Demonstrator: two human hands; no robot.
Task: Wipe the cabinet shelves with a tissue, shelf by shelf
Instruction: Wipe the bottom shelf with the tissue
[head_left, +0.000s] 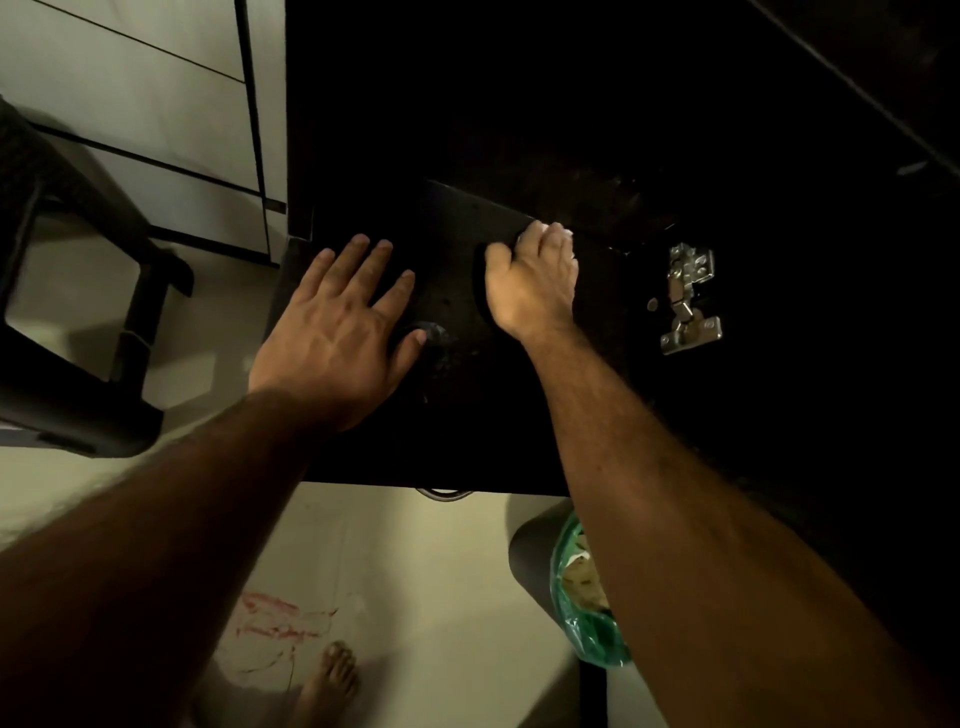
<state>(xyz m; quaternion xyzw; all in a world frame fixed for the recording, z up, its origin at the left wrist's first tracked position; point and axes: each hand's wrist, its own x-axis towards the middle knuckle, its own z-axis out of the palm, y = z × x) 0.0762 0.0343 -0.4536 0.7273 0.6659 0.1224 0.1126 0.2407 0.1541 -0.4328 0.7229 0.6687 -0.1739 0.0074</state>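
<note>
A dark cabinet shelf (467, 415) fills the middle of the view, dusty and dim. My left hand (337, 332) lies flat on its near left part with the fingers spread. My right hand (535, 280) is curled round a white tissue (558, 231), of which only a small edge shows past the knuckles, and presses it against the shelf near a raised dark panel edge (478, 208). The back of the cabinet is too dark to make out.
A metal door hinge (688, 296) is fixed to the right of my right hand. A dark plastic chair (78, 338) stands on the left. A green plastic bag (582, 587) with scraps sits on the floor below the shelf. A bare foot (330, 680) and red floor marks (280, 618) are near.
</note>
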